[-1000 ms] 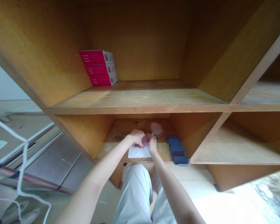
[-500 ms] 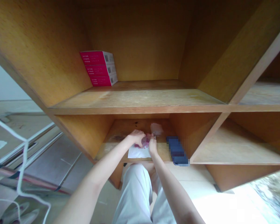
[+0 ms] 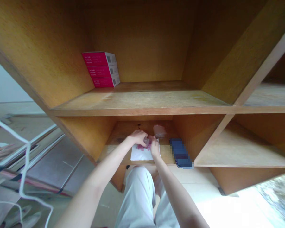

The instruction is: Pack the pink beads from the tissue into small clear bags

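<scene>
My left hand is over the back of a white sheet of paper on the lower shelf, fingers curled round a small clear plastic bag. Small pinkish-red beads lie in a loose pile on the paper, just below the bag. My right hand rests over the paper's right side, at the edge of the pile, with its fingers drawn together. What those fingers pinch is too small to make out. Behind the right hand lies a stack of clear plastic bags.
A dark blue, partly pixelated phone-like object lies on the shelf at right. Three pink boxes stand stacked on the upper shelf. At left hangs a white cable, and another person's hand shows at the edge.
The clear bag has shifted slightly left with my left hand, and my hands uncover more of the beads and paper. Another person's hand has appeared at the far left.
</scene>
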Demonstrator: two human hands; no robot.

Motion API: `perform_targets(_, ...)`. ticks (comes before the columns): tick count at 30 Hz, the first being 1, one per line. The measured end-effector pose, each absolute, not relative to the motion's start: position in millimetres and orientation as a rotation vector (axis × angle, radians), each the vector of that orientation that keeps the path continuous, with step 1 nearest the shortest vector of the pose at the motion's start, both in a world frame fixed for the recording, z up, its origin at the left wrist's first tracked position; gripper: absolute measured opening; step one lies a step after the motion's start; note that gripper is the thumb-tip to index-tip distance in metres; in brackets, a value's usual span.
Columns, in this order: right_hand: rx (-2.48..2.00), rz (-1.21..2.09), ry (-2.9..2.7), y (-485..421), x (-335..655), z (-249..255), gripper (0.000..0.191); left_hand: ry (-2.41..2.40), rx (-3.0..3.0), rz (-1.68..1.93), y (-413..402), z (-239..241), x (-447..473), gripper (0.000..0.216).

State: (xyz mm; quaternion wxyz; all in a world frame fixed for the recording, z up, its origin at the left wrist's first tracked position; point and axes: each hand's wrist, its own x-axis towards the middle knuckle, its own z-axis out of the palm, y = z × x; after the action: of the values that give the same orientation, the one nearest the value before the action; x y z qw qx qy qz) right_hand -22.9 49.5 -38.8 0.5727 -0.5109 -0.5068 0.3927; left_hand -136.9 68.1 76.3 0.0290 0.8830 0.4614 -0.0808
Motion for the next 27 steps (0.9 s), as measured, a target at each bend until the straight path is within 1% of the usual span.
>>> perform_targets(8,-1.189,0.922,-1.168,51,-23,-42,0.050,1.459,2.689,-0.052,69,72,-143,0.036)
perform_targets(15,-1.186,0.930,-1.163,52,-22,-44,0.051,1.436,2.445,0.233,71,67,-151,0.036)
perform_targets(18,-1.193,0.920,-1.158,53,-23,-46,0.050,1.279,2.201,0.400,72,61,-157,0.036)
perform_targets(22,-1.191,0.915,-1.154,53,-23,-49,0.048,1.015,1.706,0.646,69,49,-162,0.035)
perform_targets(27,-1.183,0.901,-1.163,54,-24,-49,0.050,0.881,1.306,0.831,64,31,-169,0.036)
